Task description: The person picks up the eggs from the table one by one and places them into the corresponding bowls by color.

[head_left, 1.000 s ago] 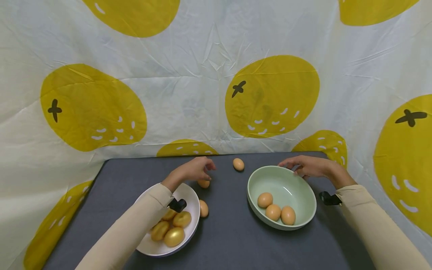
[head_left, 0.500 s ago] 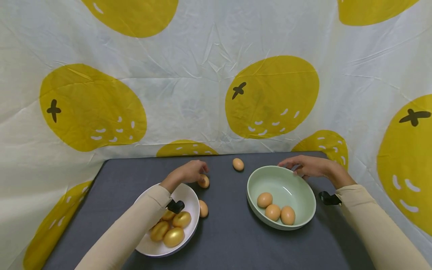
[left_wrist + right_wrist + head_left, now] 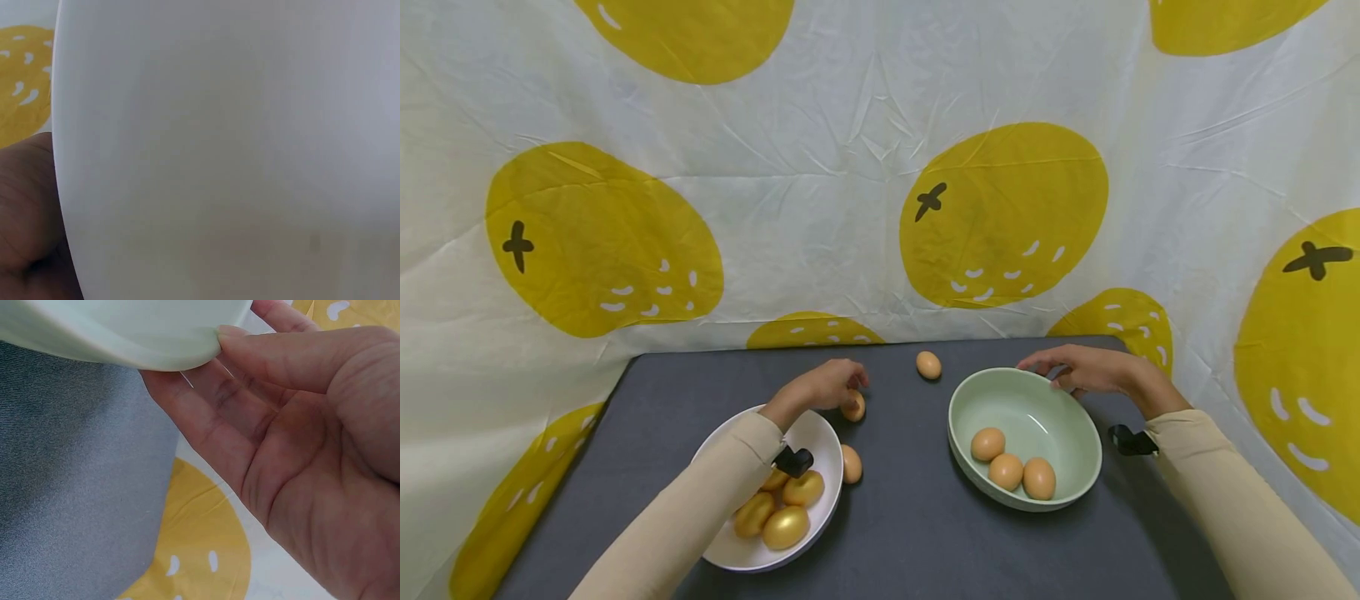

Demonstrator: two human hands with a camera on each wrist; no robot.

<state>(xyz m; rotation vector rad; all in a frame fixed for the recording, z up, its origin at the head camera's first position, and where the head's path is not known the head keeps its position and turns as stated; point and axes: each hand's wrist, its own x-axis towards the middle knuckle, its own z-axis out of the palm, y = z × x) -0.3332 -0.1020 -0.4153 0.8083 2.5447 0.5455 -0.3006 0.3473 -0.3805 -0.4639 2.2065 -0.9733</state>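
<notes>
In the head view my left hand (image 3: 826,385) reaches past a white bowl (image 3: 817,427), its fingers and thumb around a brown egg (image 3: 853,407) on the table. The left wrist view is mostly filled by the white bowl's wall (image 3: 187,125), which hides the fingertips. My right hand (image 3: 1093,369) grips the far right rim of a pale green bowl (image 3: 1037,400), thumb on the rim and fingers beneath, as the right wrist view shows. Three brown eggs (image 3: 1005,472) lie in the green bowl. Several golden eggs (image 3: 786,527) lie in the white bowl, partly behind my left sleeve.
One brown egg (image 3: 852,463) lies against the white bowl's right side. Another brown egg (image 3: 928,365) is near the back edge of the dark grey table (image 3: 910,533). Behind the table hangs a white curtain (image 3: 820,233) with yellow fruit prints.
My left hand has lowered from above the brown egg, and its fingers have come in around it. The right hand and both bowls have stayed in place.
</notes>
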